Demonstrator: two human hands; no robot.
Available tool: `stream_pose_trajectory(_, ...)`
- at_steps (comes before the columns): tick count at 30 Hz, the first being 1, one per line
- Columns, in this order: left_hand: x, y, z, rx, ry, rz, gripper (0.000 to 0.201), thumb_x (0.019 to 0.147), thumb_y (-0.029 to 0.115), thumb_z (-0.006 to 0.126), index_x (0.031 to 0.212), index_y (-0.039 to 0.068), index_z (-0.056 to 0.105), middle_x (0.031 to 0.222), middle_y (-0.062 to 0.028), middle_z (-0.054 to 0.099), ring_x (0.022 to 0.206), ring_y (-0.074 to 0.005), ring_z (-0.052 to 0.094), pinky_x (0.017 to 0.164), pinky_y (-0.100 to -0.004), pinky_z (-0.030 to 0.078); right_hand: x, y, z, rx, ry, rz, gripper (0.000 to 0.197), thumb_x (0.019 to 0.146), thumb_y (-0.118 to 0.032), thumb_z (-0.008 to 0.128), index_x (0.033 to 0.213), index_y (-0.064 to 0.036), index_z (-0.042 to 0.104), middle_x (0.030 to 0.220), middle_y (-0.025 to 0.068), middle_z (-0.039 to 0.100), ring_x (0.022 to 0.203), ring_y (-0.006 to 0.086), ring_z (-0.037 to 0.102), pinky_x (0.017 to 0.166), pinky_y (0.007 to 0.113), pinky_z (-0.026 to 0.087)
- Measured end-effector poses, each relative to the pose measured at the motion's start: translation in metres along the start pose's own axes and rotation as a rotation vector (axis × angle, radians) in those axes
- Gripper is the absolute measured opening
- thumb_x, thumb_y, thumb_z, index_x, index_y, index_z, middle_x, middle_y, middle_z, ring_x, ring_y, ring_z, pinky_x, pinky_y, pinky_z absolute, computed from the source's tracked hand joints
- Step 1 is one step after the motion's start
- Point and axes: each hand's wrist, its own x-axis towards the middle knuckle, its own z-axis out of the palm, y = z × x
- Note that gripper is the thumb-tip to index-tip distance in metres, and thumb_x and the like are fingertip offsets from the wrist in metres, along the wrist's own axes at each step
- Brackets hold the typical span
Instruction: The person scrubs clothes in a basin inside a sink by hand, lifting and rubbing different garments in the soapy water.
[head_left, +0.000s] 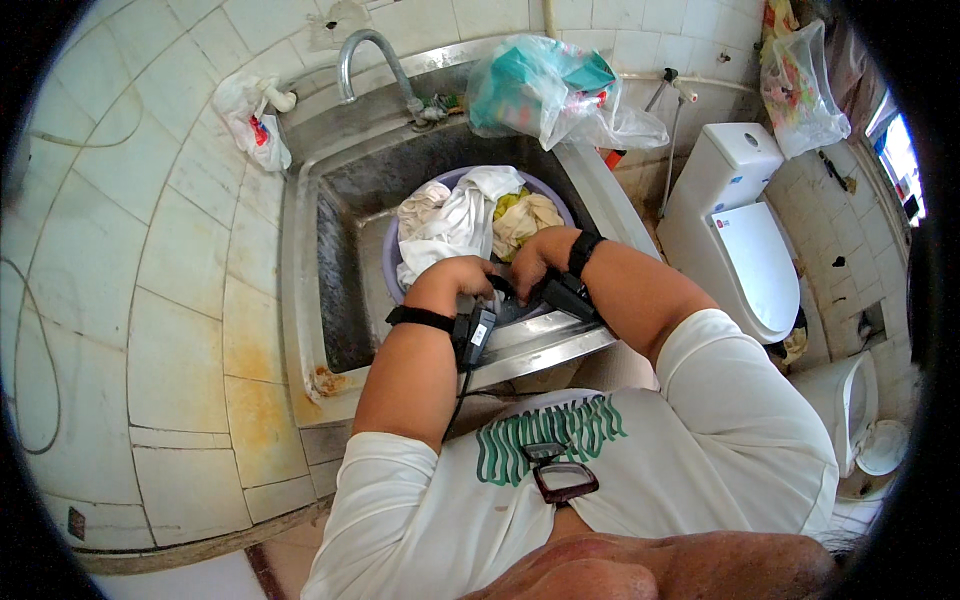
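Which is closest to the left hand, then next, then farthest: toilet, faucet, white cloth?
In the head view, from the left hand:
1. White cloth, in the basin
2. Faucet, at the sink's back
3. Toilet, far right

- One left hand [468, 276] and one right hand [536, 263] are showing.
- Two straps [420, 318] [582, 254] are showing.
- Two black boxes [475, 335] [568, 298] are showing.
- One basin [391, 255] is standing in one sink [610, 200].
- Several cloths [465, 215] are heaping up, overlapping too much for an exact count.
- One tap [398, 75] is showing.
- At least three bags [540, 95] [258, 125] [815, 95] are showing.
- One toilet [745, 255] is standing nearby.
- One pair of glasses [567, 482] is hanging on one shirt [720, 430].
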Motion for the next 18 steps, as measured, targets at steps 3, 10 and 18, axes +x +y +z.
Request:
stream_pose_trajectory(3, -0.001, 0.005, -0.001, -0.059, 0.041, 0.018, 0.046, 0.069, 0.018, 0.072, 0.112, 0.005, 0.061, 0.097, -0.0106, 0.065, 0.086, -0.0222, 0.059, 0.077, -0.0346, 0.047, 0.013, 0.014, 0.000, -0.004, 0.114, -0.022, 0.051, 0.080, -0.037, 0.067, 0.115, -0.0014, 0.058, 0.097, 0.0109, 0.065, 0.085, 0.0222, 0.061, 0.075, 0.036, 0.048)
stream_pose_trajectory(10, -0.024, 0.024, -0.013, -0.344, 0.420, 0.127, 0.027, 0.067, 0.018, 0.068, 0.085, -0.001, 0.065, 0.077, -0.0086, 0.063, 0.072, -0.0179, 0.057, 0.064, -0.0306, 0.044, -0.007, 0.020, 0.001, 0.343, 0.390, -0.285, 0.038, 0.075, -0.017, 0.071, 0.106, -0.0024, 0.058, 0.078, 0.0077, 0.065, 0.066, 0.0180, 0.062, 0.061, 0.032, 0.050)
stream_pose_trajectory(18, -0.016, 0.009, -0.016, -1.222, 1.041, 0.596, 0.016, 0.072, 0.014, 0.063, 0.080, 0.001, 0.059, 0.076, -0.0042, 0.057, 0.074, -0.0144, 0.052, 0.070, -0.0260, 0.040, -0.039, 0.003, -0.008, 0.408, 0.625, -0.157, 0.029, 0.078, -0.029, 0.067, 0.077, 0.0001, 0.064, 0.065, 0.0057, 0.063, 0.058, 0.0167, 0.058, 0.054, 0.031, 0.046)
